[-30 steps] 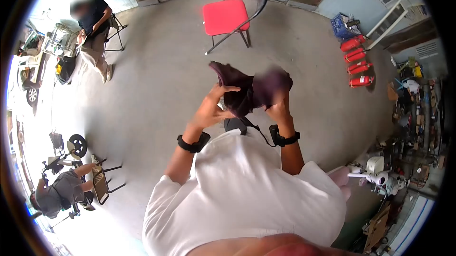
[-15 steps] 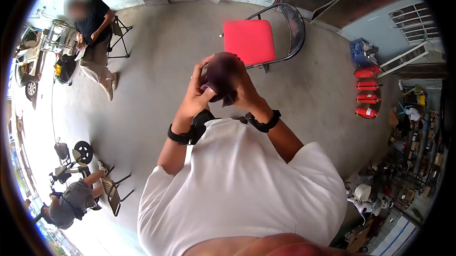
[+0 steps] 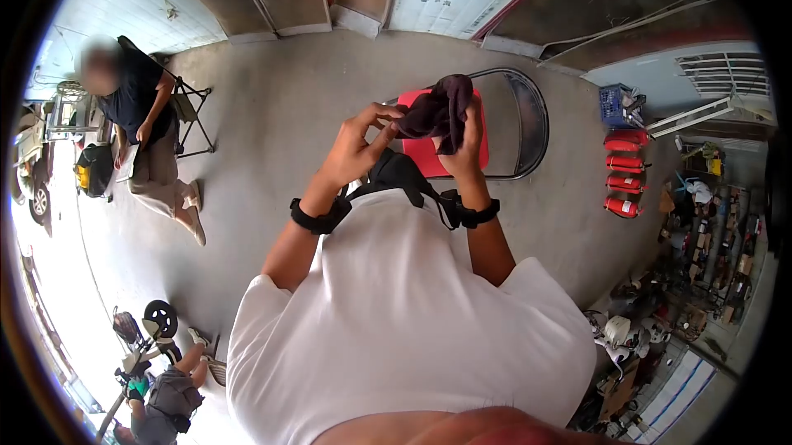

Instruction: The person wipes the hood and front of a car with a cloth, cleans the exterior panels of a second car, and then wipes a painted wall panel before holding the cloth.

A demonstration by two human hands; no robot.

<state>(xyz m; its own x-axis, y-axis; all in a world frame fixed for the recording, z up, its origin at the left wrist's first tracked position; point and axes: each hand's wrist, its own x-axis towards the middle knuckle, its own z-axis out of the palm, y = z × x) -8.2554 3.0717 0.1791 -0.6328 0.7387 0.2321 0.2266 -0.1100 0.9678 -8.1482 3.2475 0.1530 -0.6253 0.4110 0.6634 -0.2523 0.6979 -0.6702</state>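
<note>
A dark maroon cloth (image 3: 435, 115), bunched and folded, is held up in front of my chest. My right hand (image 3: 466, 144) grips its right side, with part of the cloth draping over the fingers and hanging below. At its left end, my left hand (image 3: 361, 144) pinches the cloth between thumb and fingertips. Behind and below the cloth, a chair with a red seat (image 3: 425, 158) and a black curved frame stands on the floor, partly hidden by my hands. Each wrist wears a black band.
A seated person (image 3: 144, 103) is at the upper left; another person (image 3: 169, 404) is by a small-wheeled vehicle at the lower left. Several red fire extinguishers (image 3: 624, 184) and a blue crate (image 3: 615, 105) line the right side, near cluttered shelves (image 3: 726, 239).
The cloth has gone from a rounded bundle between both hands to a looser, stretched-out shape further right. My hands have moved apart, and the view has shifted.
</note>
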